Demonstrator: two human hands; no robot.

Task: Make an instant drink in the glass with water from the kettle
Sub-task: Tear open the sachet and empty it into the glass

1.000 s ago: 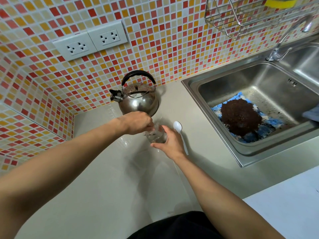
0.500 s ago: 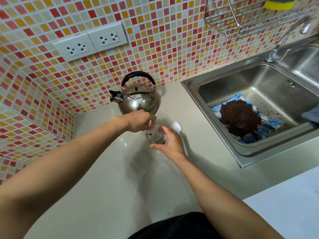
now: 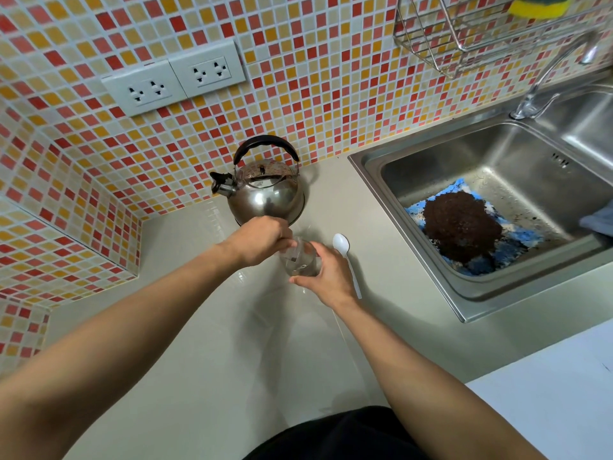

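Observation:
A clear glass (image 3: 300, 260) stands on the pale counter (image 3: 205, 343), just in front of a steel kettle (image 3: 267, 194) with a black handle. My right hand (image 3: 326, 277) wraps around the glass from the right side. Above its rim, my left hand (image 3: 262, 239) pinches a small clear sachet (image 3: 293, 252), tilted with its lower end inside the glass. Whether anything falls out of the sachet is too small to tell. A white plastic spoon (image 3: 345, 257) lies on the counter right of the glass, partly behind my right hand.
A steel sink (image 3: 391, 167) lies to the right, holding a blue cloth (image 3: 517, 240) with a dark brown heap on it. A tap (image 3: 547, 78) stands behind the sink. Mosaic tiled walls close the back and left; two sockets (image 3: 172, 81) sit above the kettle.
My left hand has shifted slightly with the sachet over the glass. My right hand stays on the glass. The kettle and spoon have not moved.

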